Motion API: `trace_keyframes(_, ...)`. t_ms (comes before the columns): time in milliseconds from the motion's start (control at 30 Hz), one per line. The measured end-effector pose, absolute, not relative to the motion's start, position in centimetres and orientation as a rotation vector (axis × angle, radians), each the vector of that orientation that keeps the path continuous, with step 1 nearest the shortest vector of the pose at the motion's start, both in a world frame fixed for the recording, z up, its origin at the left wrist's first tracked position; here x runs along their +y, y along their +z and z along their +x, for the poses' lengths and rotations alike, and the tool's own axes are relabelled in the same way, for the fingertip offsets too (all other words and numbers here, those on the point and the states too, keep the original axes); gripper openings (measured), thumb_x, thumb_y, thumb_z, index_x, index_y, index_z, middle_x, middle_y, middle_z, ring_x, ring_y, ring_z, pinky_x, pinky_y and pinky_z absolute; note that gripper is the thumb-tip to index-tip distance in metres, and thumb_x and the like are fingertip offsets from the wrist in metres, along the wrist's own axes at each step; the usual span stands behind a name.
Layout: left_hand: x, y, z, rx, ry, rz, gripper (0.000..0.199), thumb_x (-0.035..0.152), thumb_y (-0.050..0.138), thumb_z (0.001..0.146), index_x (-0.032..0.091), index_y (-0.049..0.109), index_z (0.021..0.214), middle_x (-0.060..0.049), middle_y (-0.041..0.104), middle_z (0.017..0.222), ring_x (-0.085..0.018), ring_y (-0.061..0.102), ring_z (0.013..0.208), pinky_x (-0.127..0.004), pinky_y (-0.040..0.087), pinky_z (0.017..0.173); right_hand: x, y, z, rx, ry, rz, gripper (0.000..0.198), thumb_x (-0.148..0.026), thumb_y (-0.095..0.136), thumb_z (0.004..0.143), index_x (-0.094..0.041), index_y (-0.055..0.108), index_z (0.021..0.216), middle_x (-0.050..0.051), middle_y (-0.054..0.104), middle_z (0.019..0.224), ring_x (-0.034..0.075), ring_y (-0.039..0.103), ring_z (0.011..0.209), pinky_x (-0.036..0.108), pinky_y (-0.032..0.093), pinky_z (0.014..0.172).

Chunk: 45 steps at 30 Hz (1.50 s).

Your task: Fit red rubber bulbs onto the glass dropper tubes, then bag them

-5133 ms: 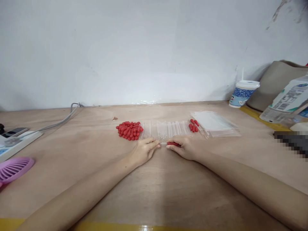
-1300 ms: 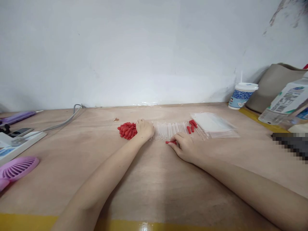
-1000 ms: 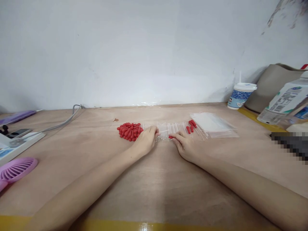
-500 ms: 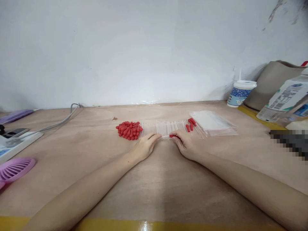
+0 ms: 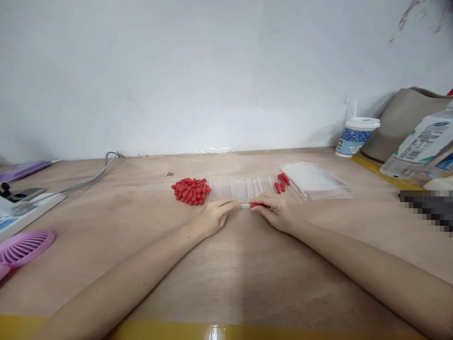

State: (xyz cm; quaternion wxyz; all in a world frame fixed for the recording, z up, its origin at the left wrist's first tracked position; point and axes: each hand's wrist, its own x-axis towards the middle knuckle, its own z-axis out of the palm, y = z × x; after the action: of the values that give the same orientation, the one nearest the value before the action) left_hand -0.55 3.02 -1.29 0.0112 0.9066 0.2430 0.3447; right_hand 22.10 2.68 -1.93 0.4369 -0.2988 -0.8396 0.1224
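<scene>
Your left hand [image 5: 214, 217] pinches a clear tube [image 5: 245, 206] — it bridges the gap to your right hand [image 5: 278, 213], whose thumb and fingers pinch a red bulb [image 5: 256, 205]. Both pieces lie just your side of the row of tubes [image 5: 244, 189] — whether the tube enters the bulb, I cannot tell.

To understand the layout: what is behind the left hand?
Behind the left hand lies a row of clear tubes, red bulbs at its left end; what the hand covers is hidden.
</scene>
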Motion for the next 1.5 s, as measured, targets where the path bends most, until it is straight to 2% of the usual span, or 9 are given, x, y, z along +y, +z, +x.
trace_keyframes(367, 2.7, -0.8, -0.5, 0.717, 1.021, 2.913, 0.040, 0.000, 0.033, 0.080, 0.014, 0.057, 0.108, -0.009, 0.063, 0.094, -0.014, 0.061, 0.082, -0.025, 0.052, 0.070, 2.2, -1.5, 22.2, -2.184, 0.119, -0.668, 0.018, -0.023, 0.045, 0.087, -0.021, 0.061, 0.094, 0.003, 0.064, 0.082, 0.013, 0.059, 0.075, 0.026, 0.048, 0.068)
trace_keyframes(667, 2.6, -1.0, -0.3, 0.831, 0.960, 3.085, 0.036, 0.003, 0.034, 0.082, 0.013, 0.056, 0.109, -0.009, 0.063, 0.093, -0.015, 0.061, 0.080, -0.027, 0.053, 0.067, 1.5, -0.3, 21.8, -2.209, -0.107, -0.712, 0.016, -0.021, 0.047, 0.085, -0.018, 0.063, 0.087, 0.004, 0.064, 0.072, 0.012, 0.058, 0.066, 0.023, 0.047, 0.061)
trace_keyframes(900, 2.8, -1.5, -0.3, 0.886, 1.136, 2.899, 0.027, 0.013, 0.041, 0.086, 0.015, 0.055, 0.109, -0.009, 0.062, 0.096, -0.015, 0.059, 0.085, -0.029, 0.052, 0.074, 2.2, -0.5, 22.3, -2.171, -0.030, -0.827, 0.016, -0.025, 0.050, 0.084, -0.021, 0.063, 0.093, 0.004, 0.067, 0.084, 0.014, 0.061, 0.072, 0.026, 0.049, 0.065)
trace_keyframes(1033, 2.6, -1.2, -0.2, 0.869, 1.137, 2.874, 0.024, 0.015, 0.043, 0.087, 0.014, 0.057, 0.107, -0.008, 0.063, 0.090, -0.014, 0.060, 0.079, -0.027, 0.051, 0.070, 2.2, -0.4, 22.4, -2.203, 0.036, -0.817, 0.015, -0.022, 0.050, 0.083, -0.019, 0.064, 0.090, 0.003, 0.068, 0.084, 0.013, 0.062, 0.071, 0.025, 0.049, 0.065)
trace_keyframes(1267, 2.2, -0.9, 0.0, 0.795, 1.185, 2.881, 0.024, 0.012, 0.042, 0.086, 0.014, 0.058, 0.103, -0.007, 0.063, 0.085, -0.013, 0.059, 0.073, -0.024, 0.051, 0.064, 2.4, -1.5, 22.2, -2.196, 0.307, -0.830, 0.015, -0.024, 0.050, 0.083, -0.021, 0.063, 0.091, 0.002, 0.067, 0.084, 0.013, 0.061, 0.076, 0.025, 0.048, 0.069)
trace_keyframes(1500, 2.1, -0.8, 0.3, 0.761, 1.192, 2.884, 0.027, 0.008, 0.040, 0.084, 0.014, 0.059, 0.101, -0.007, 0.063, 0.082, -0.012, 0.060, 0.070, -0.023, 0.051, 0.063, 2.2, -1.3, 21.9, -2.240, 0.310, -0.829, 0.014, -0.024, 0.050, 0.083, -0.020, 0.061, 0.091, 0.002, 0.066, 0.082, 0.013, 0.060, 0.074, 0.026, 0.048, 0.068)
